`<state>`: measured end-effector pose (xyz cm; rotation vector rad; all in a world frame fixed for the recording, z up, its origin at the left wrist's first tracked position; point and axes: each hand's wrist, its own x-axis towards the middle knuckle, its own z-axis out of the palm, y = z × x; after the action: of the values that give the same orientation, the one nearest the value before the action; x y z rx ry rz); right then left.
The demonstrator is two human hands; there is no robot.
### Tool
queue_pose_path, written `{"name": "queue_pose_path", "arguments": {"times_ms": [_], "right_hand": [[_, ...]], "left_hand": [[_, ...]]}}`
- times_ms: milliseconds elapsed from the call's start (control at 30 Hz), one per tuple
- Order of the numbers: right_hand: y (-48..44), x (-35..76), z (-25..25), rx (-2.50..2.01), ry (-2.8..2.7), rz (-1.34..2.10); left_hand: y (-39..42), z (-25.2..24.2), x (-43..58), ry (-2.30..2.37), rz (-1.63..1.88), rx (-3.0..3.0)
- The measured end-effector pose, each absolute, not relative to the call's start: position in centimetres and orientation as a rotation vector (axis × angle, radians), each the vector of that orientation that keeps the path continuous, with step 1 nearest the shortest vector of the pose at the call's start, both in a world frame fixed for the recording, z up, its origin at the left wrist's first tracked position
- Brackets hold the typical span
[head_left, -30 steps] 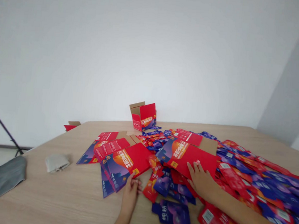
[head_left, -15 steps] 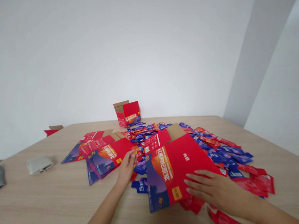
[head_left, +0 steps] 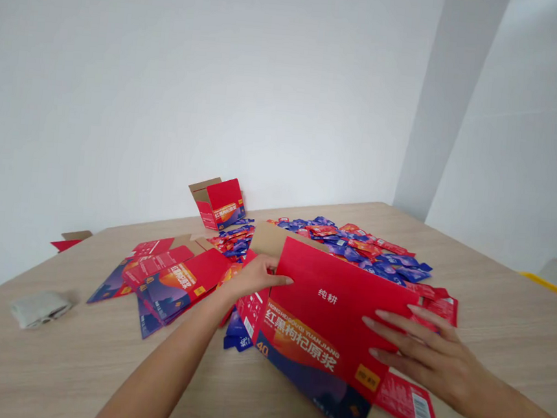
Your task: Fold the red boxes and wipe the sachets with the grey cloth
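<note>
A red and blue printed cardboard box [head_left: 317, 329], partly unfolded, is tilted in front of me above the table. Its brown inner flap [head_left: 271, 237] sticks up at the back. My left hand [head_left: 253, 278] pinches the top left edge, thumb on the front panel. On the right side, my right hand [head_left: 431, 359] grips the box with long fingers laid across its front; its thumb is hidden. A red printed piece with a barcode [head_left: 410, 406] shows beneath my right hand; I cannot tell whether it belongs to the box.
Behind the box lies a pile of red and blue pouches [head_left: 391, 261]. Several flattened boxes [head_left: 174, 284] overlap on the left. One opened box [head_left: 225, 204] stands near the wall. A grey folded cloth [head_left: 40, 308] rests at the left of the wooden table [head_left: 50, 371].
My left hand has moved from beside the box onto its top left edge. The box has turned to show more of its front. The view has shifted to the right.
</note>
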<state>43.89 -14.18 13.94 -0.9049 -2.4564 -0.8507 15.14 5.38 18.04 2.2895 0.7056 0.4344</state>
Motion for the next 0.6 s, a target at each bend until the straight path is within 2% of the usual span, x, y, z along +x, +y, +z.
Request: {"name": "queue_pose_path", "arguments": {"times_ms": [67,133,233,367,500,600], "right_hand": [[-13.6,44.0,13.6,-1.069,-2.116,-0.782],[-13.0,43.5,13.4,-1.226,-1.770,-0.573],[-12.2,41.7,12.2,-1.331,-1.442,-0.055],[-11.3,38.8,9.7,-1.274,-1.215,0.488],[-10.9,37.0,9.1,-1.145,-1.026,0.726],[-11.0,36.7,9.1,-1.126,-1.020,0.809]], "left_hand": [[3.1,20.3,12.9,0.684,0.489,2.146],[0.0,21.4,11.2,0.778,0.574,2.134],[-4.8,20.5,9.9,0.906,0.679,2.230],[-8.4,18.6,9.1,0.852,0.478,2.391],[-8.4,19.6,7.2,0.701,0.357,2.416],[-8.0,19.6,5.1,0.630,0.564,2.404]]}}
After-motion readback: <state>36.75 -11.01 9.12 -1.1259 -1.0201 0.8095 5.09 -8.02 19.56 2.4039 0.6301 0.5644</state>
